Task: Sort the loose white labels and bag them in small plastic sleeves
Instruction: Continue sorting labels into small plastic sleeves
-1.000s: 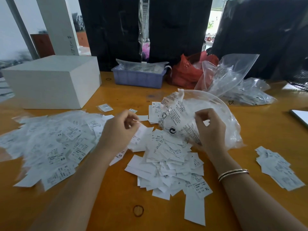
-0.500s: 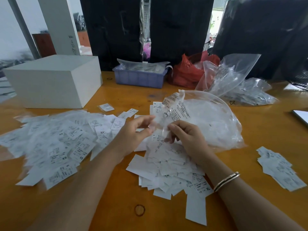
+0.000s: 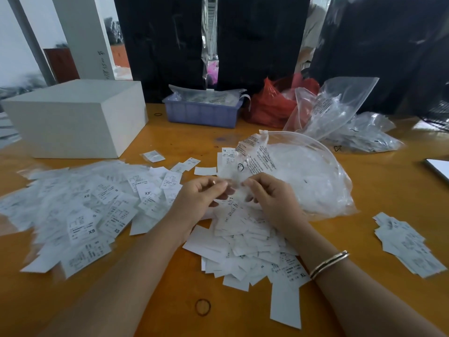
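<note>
Two piles flank your work: at nine o'clock the spread of bagged labels [image 3: 80,210] lies out of the way, likely so finished pieces stay apart from the loose white labels [image 3: 245,239] heaped at six o'clock under your wrists. Your left hand [image 3: 199,200] and right hand [image 3: 272,198] each pinch an edge of one small clear sleeve [image 3: 234,184] above that heap, probably to rub its mouth open. At two o'clock the big bag of sleeves [image 3: 306,176] gapes toward you for easy reach.
</note>
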The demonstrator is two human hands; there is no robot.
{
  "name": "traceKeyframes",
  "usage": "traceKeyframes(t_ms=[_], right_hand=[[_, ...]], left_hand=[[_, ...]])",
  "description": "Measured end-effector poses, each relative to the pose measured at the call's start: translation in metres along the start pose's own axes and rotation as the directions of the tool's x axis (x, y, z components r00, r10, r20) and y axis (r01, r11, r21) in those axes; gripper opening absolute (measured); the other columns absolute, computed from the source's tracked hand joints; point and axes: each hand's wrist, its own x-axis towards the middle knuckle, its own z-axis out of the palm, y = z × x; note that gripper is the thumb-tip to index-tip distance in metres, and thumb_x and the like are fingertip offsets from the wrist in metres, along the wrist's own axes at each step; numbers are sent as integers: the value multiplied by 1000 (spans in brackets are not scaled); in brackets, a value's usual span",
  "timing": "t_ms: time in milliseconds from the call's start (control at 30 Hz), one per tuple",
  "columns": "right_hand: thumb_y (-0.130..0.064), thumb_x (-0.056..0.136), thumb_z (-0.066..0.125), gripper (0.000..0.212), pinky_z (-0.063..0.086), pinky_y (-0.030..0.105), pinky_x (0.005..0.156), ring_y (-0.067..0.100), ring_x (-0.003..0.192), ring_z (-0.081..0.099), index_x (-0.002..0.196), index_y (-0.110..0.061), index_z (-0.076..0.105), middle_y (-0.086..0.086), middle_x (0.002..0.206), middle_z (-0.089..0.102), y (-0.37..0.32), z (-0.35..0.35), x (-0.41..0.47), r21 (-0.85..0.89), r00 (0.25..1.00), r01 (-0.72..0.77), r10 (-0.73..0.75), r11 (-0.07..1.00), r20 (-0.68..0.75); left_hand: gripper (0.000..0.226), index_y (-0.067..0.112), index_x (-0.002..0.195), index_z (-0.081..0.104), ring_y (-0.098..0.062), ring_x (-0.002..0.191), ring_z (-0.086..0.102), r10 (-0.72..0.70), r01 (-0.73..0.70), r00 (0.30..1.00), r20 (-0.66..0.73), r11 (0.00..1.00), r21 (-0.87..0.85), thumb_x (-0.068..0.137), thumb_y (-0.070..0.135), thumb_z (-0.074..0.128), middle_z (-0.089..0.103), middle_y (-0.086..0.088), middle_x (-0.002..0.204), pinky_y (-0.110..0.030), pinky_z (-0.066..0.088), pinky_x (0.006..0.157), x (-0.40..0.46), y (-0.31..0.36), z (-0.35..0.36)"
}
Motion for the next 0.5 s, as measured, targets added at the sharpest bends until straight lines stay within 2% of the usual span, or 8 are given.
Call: traceKeyframes(t_ms=[67, 133, 200, 300, 433, 500], right_hand=[[-35, 93, 53, 21, 42, 25, 52, 10, 53, 51, 86, -20, 67, -10, 66, 63, 2, -2, 1, -223, 997, 58, -69, 973, -40], [-45, 90, 51, 28, 45, 29, 72, 8, 74, 55, 94, -23, 68, -9, 82, 64, 5, -5, 0, -482, 994, 108, -91, 870, 59], [-53, 88, 45, 38, 40, 33, 87, 12, 94, 53, 106, -27, 66, -8, 99, 61, 6, -6, -1, -654, 983, 130, -11, 745, 183], [-49, 91, 43, 35, 35, 31, 86, 13, 98, 52, 105, -29, 67, -9, 101, 61, 8, -4, -1, -678, 976, 170, -27, 715, 216], [-38, 94, 43, 33, 34, 30, 78, 15, 87, 54, 82, -22, 68, -7, 86, 62, 8, -3, 0, -699, 976, 209, -106, 684, 188], [-33, 96, 44, 32, 37, 29, 77, 14, 82, 53, 80, -17, 66, -6, 82, 62, 8, -2, 0, -663, 980, 197, -141, 722, 138]], left_hand=[[10, 15, 92, 67, -8, 84, 69, -26, 24, 997, -75, 999, -25, 92, 21, 59, 75, 7, 87, -24, 47, 73, 3, -1, -2], [8, 11, 93, 64, -6, 79, 70, -31, 24, 989, -145, 998, -50, 92, 18, 59, 75, 7, 82, -22, 48, 70, 5, -1, -4], [5, 13, 90, 63, -3, 72, 69, 4, -13, 978, -211, 999, -40, 91, 17, 60, 74, 8, 77, -15, 49, 62, 5, -1, -6], [6, 21, 85, 64, 3, 67, 65, 92, -82, 957, -275, 995, 48, 89, 18, 61, 71, 9, 72, -5, 45, 56, 4, -2, -6], [17, 33, 79, 66, 6, 67, 61, 168, -138, 946, -276, 983, 124, 89, 20, 61, 67, 18, 67, -6, 47, 61, 3, -3, -5], [17, 36, 75, 65, 7, 70, 60, 210, -163, 941, -266, 969, 188, 88, 24, 64, 67, 20, 69, -5, 46, 61, 4, -4, -5]])
